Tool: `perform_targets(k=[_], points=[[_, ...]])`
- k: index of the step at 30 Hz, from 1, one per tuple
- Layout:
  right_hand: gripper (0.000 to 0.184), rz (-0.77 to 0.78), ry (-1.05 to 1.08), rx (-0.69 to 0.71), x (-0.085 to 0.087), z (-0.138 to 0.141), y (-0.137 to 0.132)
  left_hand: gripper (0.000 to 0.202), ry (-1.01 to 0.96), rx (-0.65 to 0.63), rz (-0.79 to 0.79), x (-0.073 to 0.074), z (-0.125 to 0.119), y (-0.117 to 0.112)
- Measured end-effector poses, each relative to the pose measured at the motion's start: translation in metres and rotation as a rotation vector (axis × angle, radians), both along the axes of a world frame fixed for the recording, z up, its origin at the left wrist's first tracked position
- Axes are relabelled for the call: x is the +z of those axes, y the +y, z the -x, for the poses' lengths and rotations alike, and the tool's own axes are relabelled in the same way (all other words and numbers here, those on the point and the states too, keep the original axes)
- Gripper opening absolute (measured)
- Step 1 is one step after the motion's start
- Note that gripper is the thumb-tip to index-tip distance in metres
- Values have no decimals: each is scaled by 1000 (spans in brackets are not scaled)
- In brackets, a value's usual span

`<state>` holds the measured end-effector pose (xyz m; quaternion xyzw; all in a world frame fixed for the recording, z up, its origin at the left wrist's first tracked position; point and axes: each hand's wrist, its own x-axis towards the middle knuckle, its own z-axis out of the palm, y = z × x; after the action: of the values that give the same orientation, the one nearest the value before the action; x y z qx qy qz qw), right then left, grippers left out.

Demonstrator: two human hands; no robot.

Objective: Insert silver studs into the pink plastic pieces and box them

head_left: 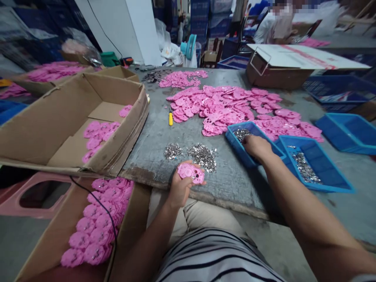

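Note:
My left hand grips a pink plastic part with holes in it, over the table's near edge. The thumb presses on its face. My right hand reaches into a blue plastic bin that holds small shiny metal pieces. Its fingertips are down among the pieces, so what they pinch is hidden. Between the hands and slightly farther off lie two loose heaps of small metal pieces. Behind them spreads a large pile of similar pink parts.
A yellow-handled screwdriver lies beyond the metal heaps. At left stands an open cardboard box with a few pink parts; a lower box holds stacked ones. Another blue bin sits at right. A person sits at the back.

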<state>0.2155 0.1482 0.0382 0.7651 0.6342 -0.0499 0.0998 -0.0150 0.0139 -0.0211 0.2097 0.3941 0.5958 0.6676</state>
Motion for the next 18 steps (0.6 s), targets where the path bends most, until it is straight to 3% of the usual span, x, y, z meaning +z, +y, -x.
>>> perform_targets(k=[12,18], points=[[25,-162,111,13,-3,-23,2,55,-8,-11,16,-2,0,0],[31,-153,131,21,-5,-25,2,57,-21,-11,27,0,0,-1]])
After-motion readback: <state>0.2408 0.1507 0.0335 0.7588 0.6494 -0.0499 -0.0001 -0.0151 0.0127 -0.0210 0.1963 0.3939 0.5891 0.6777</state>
